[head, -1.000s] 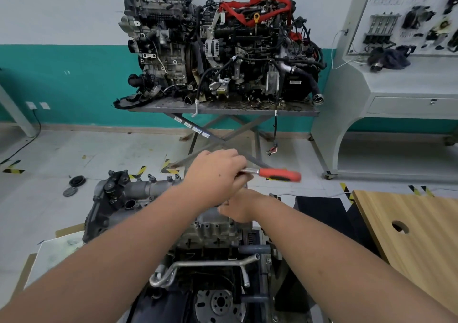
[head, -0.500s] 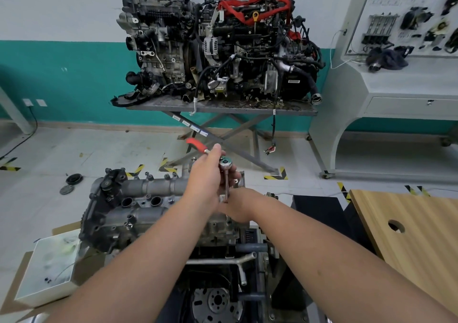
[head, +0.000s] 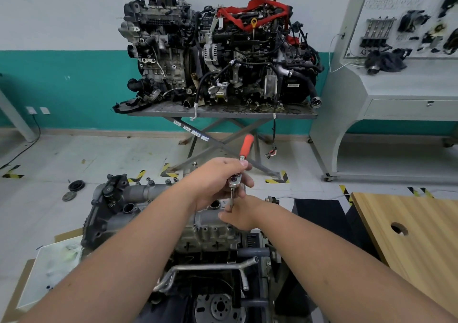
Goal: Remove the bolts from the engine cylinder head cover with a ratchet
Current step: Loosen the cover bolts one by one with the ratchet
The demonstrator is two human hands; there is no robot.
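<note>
Over the engine, the left hand grips the ratchet, its red handle pointing to 1 o'clock. The right hand pinches the extension near the bolt, hidden below. Loosening seems underway; next comes another handle sweep.

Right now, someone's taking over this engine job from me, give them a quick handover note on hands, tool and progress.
Left hand grips the ratchet near its head, red handle pointing up and away. Right hand holds the extension's lower end steady on the cylinder head cover. The tool stands upright at the cover's right end; the bolt under it is hidden by the right hand. Several bolts show along the far edge. Whether any are out cannot be told. Left: keep ratcheting here, then do the rest.
</note>
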